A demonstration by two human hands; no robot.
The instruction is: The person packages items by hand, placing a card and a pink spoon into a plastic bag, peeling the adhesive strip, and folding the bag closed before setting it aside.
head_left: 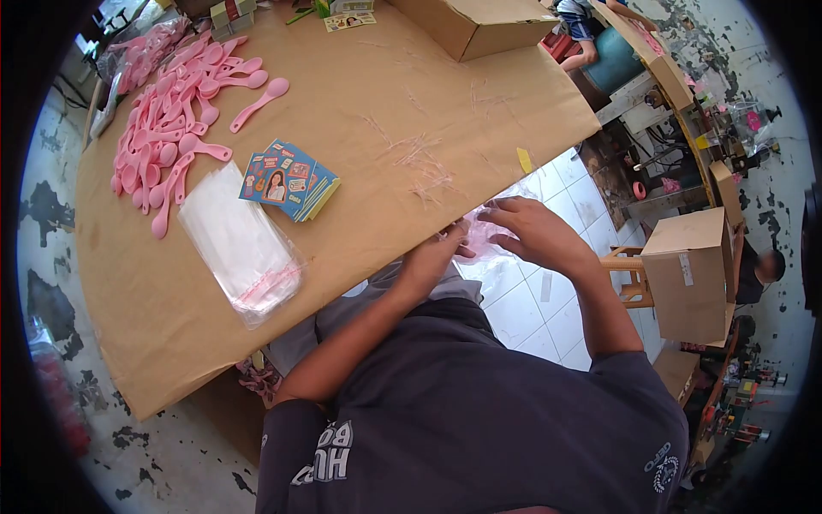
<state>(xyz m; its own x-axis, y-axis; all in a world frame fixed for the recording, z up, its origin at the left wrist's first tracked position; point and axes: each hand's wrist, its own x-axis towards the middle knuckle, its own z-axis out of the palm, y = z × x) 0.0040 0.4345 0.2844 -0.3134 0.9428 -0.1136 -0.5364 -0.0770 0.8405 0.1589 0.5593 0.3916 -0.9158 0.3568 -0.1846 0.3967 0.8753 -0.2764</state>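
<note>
My left hand (435, 259) is at the table's front edge, its fingers curled together at the edge of a crumpled clear plastic bag (486, 247) with a pinkish tint. What the bag holds is too blurred to make out. My right hand (539, 233) reaches over the bag from the other side, its fingers bent and apart, touching the plastic. On the brown-covered table (342, 94) lie a stack of flat clear bags (235, 240), several blue printed cards (291, 182) partly on top of them, and a large heap of pink spoons (175, 116).
A cardboard box (471, 26) stands at the table's far right corner. Thin clear strips (419, 163) are scattered near the front edge. Another carton (689, 274) rests by a wooden stool (629, 278) on the tiled floor. Two other people are partly visible at the right.
</note>
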